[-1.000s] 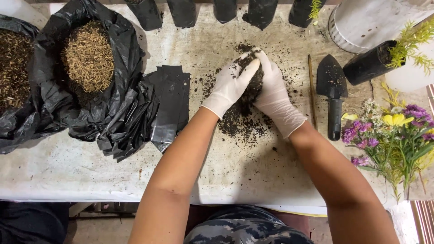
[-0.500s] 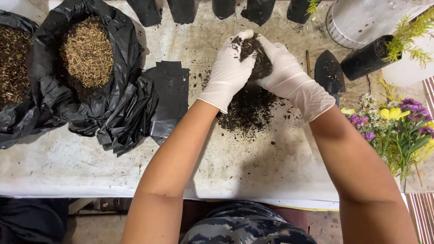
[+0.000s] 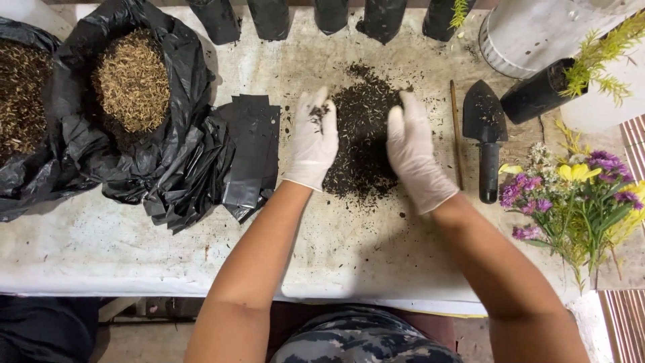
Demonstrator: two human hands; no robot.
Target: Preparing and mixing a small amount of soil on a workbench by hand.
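Gloved left hand [image 3: 314, 140] and right hand [image 3: 411, 149] apart, open, flanking soil pile [image 3: 363, 138], trowel [image 3: 486, 134] nearby

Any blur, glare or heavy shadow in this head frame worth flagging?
Head view: even, soft light, no glare; only faint shadows beside the forearms. Left hand and right hand look slightly motion-soft, while the soil pile and trowel stay sharp. Table edge bows a little, suggesting wide-angle distortion.

The left hand [image 3: 314, 141] and right hand [image 3: 413, 151] have parted, dropping the soil [image 3: 363, 134] onto the table [image 3: 376, 249].
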